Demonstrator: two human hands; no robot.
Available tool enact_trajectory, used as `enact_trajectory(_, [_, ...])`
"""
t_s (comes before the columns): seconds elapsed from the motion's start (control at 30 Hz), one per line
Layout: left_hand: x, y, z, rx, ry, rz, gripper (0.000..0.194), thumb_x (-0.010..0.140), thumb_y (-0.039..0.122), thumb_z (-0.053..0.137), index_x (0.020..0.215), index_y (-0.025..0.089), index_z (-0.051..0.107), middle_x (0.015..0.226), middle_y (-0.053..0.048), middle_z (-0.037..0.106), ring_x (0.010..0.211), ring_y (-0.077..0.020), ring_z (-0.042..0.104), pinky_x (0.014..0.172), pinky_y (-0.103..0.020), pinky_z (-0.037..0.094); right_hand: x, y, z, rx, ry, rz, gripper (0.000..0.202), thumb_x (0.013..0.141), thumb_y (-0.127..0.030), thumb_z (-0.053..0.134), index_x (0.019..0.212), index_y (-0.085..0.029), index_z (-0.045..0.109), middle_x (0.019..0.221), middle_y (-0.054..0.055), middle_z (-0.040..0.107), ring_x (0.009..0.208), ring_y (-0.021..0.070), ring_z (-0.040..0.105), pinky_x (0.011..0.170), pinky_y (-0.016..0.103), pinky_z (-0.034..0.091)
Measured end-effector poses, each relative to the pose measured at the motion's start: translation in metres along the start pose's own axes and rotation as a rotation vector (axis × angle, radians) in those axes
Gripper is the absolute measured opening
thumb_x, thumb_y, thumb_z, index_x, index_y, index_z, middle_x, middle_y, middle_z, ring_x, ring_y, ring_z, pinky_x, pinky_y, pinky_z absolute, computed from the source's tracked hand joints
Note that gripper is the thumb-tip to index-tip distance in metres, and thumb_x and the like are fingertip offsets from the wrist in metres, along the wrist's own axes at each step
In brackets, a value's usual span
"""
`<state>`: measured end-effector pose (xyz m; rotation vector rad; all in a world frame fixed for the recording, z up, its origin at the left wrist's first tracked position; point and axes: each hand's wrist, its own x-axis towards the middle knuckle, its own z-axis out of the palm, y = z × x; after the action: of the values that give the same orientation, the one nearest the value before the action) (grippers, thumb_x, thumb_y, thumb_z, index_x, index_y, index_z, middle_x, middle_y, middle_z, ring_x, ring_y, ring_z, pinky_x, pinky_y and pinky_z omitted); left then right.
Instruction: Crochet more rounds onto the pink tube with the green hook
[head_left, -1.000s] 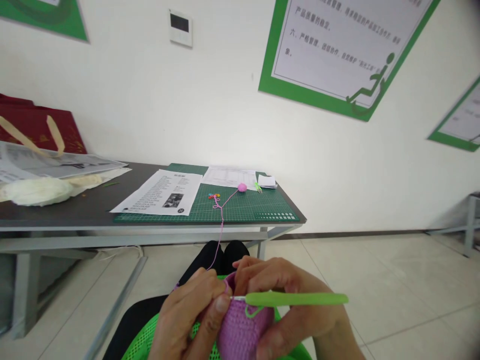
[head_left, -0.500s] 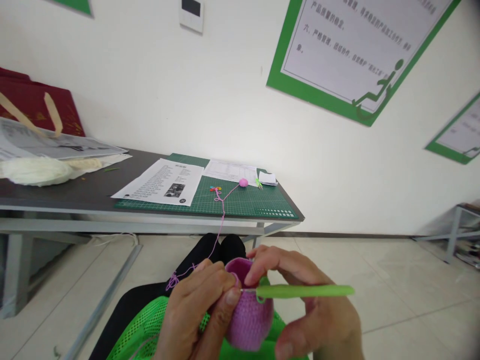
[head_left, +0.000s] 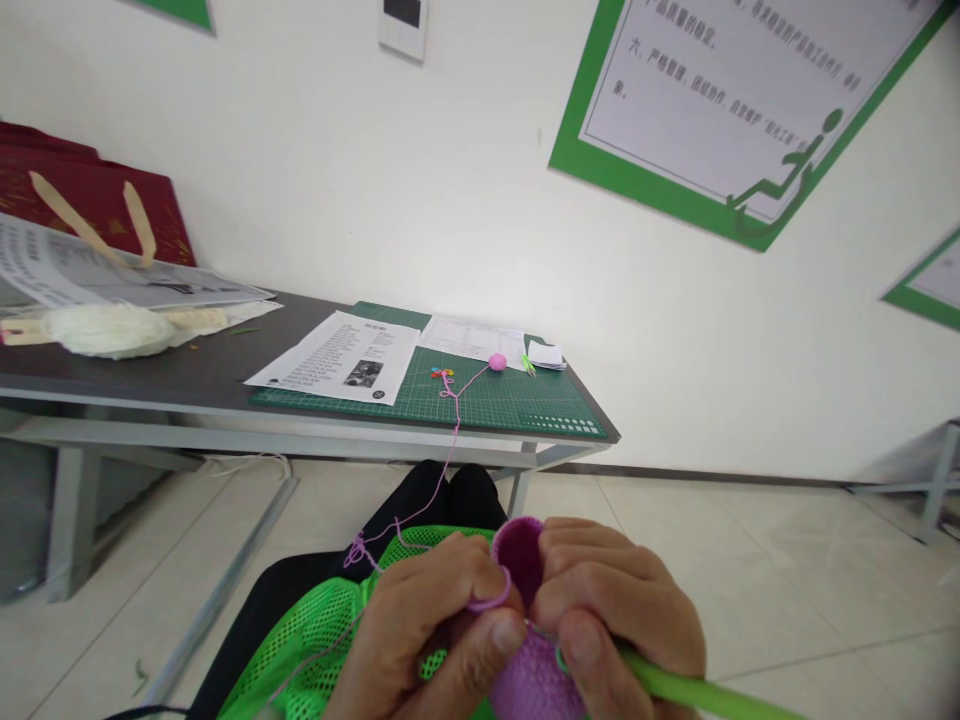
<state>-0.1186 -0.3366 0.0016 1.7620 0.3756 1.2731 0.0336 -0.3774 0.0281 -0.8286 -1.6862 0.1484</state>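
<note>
A purple crocheted piece (head_left: 538, 670), hollow like a small cup, is between my hands above my lap. My left hand (head_left: 442, 625) is closed on its left edge, with a loop of purple yarn (head_left: 491, 603) around the index finger. My right hand (head_left: 619, 600) is closed around a crochet hook with a light green handle (head_left: 701, 690), its fingers against the piece's right rim. The hook's metal tip is at the rim between both thumbs. A small green ring (head_left: 561, 658) hangs on the piece beside the right thumb.
Yarn runs from my lap up to a pink ball (head_left: 497, 362) on a green cutting mat (head_left: 420, 385). Nearby are colored stitch markers (head_left: 442, 373), green snips (head_left: 528, 364) and printed sheets (head_left: 345, 355). A white yarn skein (head_left: 109, 330) and red bags (head_left: 142, 215) are left.
My right hand has closed around the hook and rim, where its fingers were spread before. The hook handle has swung from level to slanting down right. The view has shifted slightly.
</note>
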Motion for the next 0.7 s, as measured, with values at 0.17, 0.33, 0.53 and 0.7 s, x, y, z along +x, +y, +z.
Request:
enact_trajectory(0.17, [0.003,0.001,-0.001,-0.166,-0.021,-0.116,0.005,0.094,0.034,0.077,0.095,0.032,0.081,0.093,-0.002,0.064,0.065,-0.0135,0.059,0.055,-0.021,0.054,0.000,-0.002,-0.001,-0.036,0.052,-0.032,0.040,0.111,-0.034,0.039,0.073,-0.024,0.048,0.056,-0.005,0.041,0.047,0.0117,0.040,0.048,0.031,0.035])
enact_trajectory(0.33, [-0.006,0.002,0.008,-0.326,0.107,-0.270,0.043,0.090,0.035,0.083,0.130,0.049,0.076,0.111,-0.002,0.078,0.080,-0.0141,0.071,0.073,-0.021,0.060,0.000,0.000,-0.003,-0.035,0.048,-0.023,0.039,0.109,-0.032,0.043,0.072,-0.022,0.050,0.057,-0.005,0.044,0.050,0.0113,0.044,0.053,0.031,0.039])
enact_trajectory(0.53, [-0.007,0.005,0.014,-0.501,0.125,-0.315,0.069,0.094,0.037,0.080,0.151,0.061,0.050,0.094,0.004,0.079,0.064,-0.0084,0.065,0.062,-0.016,0.054,-0.003,-0.002,-0.006,-0.089,0.014,-0.017,0.029,0.102,-0.019,0.048,0.073,-0.022,0.050,0.057,-0.005,0.044,0.050,0.0103,0.042,0.052,0.030,0.034])
enact_trajectory(0.7, [-0.008,0.007,0.014,-0.513,0.159,-0.383,0.073,0.093,0.037,0.081,0.150,0.066,0.046,0.085,0.006,0.073,0.055,-0.0044,0.043,0.055,-0.013,0.041,0.000,-0.003,-0.008,-0.184,-0.016,-0.035,0.021,0.090,-0.009,0.050,0.074,-0.023,0.049,0.059,-0.005,0.046,0.051,0.0114,0.042,0.051,0.031,0.036])
